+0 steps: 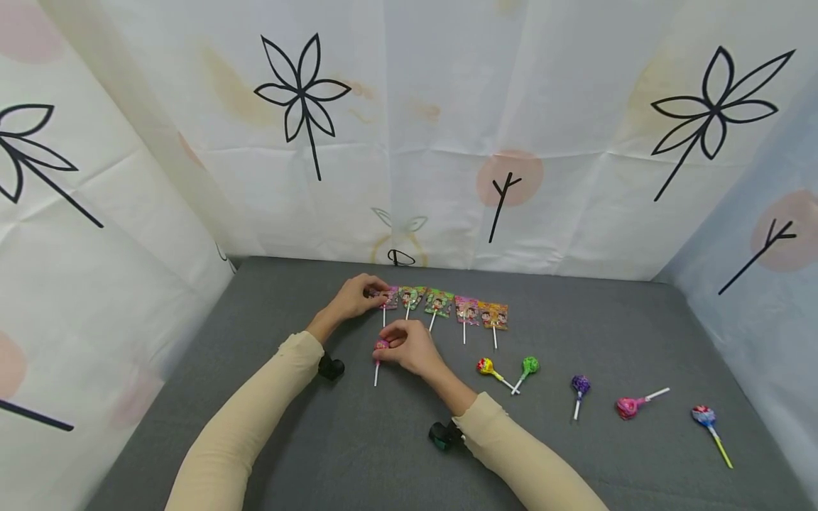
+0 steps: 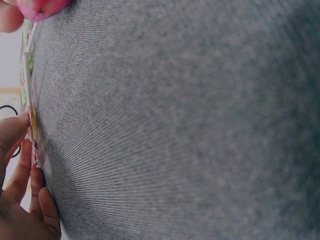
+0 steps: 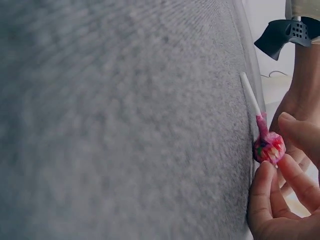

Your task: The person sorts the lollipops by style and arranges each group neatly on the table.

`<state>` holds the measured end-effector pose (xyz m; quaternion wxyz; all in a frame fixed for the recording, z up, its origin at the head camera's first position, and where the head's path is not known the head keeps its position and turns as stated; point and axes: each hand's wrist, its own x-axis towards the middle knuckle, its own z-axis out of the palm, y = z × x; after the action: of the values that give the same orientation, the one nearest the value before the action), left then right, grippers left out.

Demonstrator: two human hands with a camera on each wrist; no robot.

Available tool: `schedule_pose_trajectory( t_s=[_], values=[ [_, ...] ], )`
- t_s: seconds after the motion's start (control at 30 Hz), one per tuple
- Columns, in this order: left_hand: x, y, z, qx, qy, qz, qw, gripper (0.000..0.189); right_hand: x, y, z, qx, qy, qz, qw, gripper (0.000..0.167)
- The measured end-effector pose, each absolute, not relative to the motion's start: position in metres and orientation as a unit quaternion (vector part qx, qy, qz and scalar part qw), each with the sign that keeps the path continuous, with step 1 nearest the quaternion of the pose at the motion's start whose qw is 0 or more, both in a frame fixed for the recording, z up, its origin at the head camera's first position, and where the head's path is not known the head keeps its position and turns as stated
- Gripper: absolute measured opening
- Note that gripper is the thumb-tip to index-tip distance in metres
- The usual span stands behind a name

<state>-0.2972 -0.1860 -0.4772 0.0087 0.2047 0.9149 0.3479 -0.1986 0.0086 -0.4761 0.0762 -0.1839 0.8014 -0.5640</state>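
Note:
My left hand (image 1: 353,296) is at the left end of a row of flat-wrapped lollipops, its thumb and fingertips pinching the pink wrapper of the endmost flat lollipop (image 1: 389,301). In the left wrist view the left hand (image 2: 22,185) holds that wrapper's edge, and its white stick (image 2: 27,80) runs up from there. Nearer the body, my right hand (image 1: 412,348) has its fingertips round the head of a pink ball lollipop (image 1: 381,345), whose white stick points toward me. The right wrist view shows this pink lollipop (image 3: 270,148) close against the grey cloth, between thumb and fingers.
Rightward along the row lie several more flat lollipops, ending with an orange one (image 1: 494,316). Loose ball lollipops lie to the right: yellow (image 1: 486,366), green (image 1: 530,365), purple (image 1: 580,385), pink (image 1: 629,407) and blue (image 1: 704,415). A patterned white curtain (image 1: 434,128) stands behind the grey table (image 1: 358,454).

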Motion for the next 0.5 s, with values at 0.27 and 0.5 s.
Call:
schedule_pose_trajectory(
  t_s=[0.27,0.5],
  values=[
    [-0.296,-0.186,-0.477,0.202,0.914,0.352,0.017,0.024,-0.194,0.027,-0.464,-0.188,0.797,-0.565,0.1,0.033],
    [-0.296,-0.185,-0.477,0.202,0.913,0.353,0.016,0.024,-0.191,0.057,-0.453,-0.208,0.783,-0.576,0.109,0.033]
  ],
)
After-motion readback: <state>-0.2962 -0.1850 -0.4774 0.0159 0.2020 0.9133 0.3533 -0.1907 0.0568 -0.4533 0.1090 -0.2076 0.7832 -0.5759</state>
